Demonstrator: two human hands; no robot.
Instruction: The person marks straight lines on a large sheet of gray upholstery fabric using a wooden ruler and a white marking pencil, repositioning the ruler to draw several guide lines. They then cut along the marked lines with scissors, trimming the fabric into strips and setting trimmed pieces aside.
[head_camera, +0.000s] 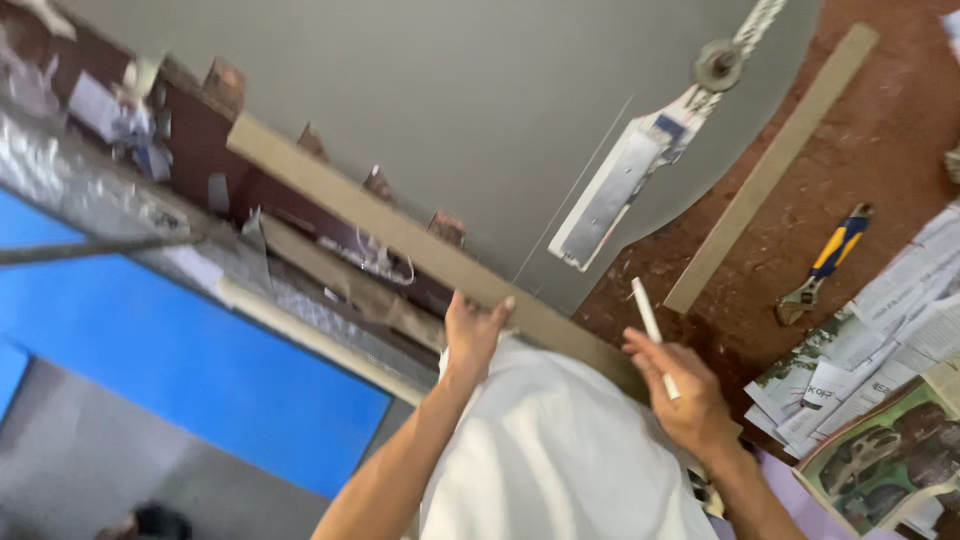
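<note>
Over on the far left a blue panel (180, 370) is filling the lower corner, with a crinkled silvery strip (90, 185) and a thin dark rod (100, 247) crossing above it. Moving in, your left hand (472, 335) is gripping the edge of a long wooden batten (400, 235), fingers curled over its top, thumb side toward you; the batten is running diagonally from upper left down toward the middle, lying along the edge of a big grey sheet (430, 90). Below your hands a white cloth (560, 460) is bunching up, covering the lower end of the batten. Next, your right hand (685, 395) is closing around a slim white stick (652, 330), which is poking up and to the left out of your fist; I cannot tell whether it is chalk or a marker. Your two hands are apart, the left on the wood, the right just beside its lower stretch. Above them a flat metal tool (625, 180) is lying on the grey sheet. Further right a second wooden strip (770, 165) is resting on the reddish-brown floor (880, 130), then a yellow-and-blue wrench (825, 262), and sheets of newspaper (880, 340) are spreading across the right edge.
</note>
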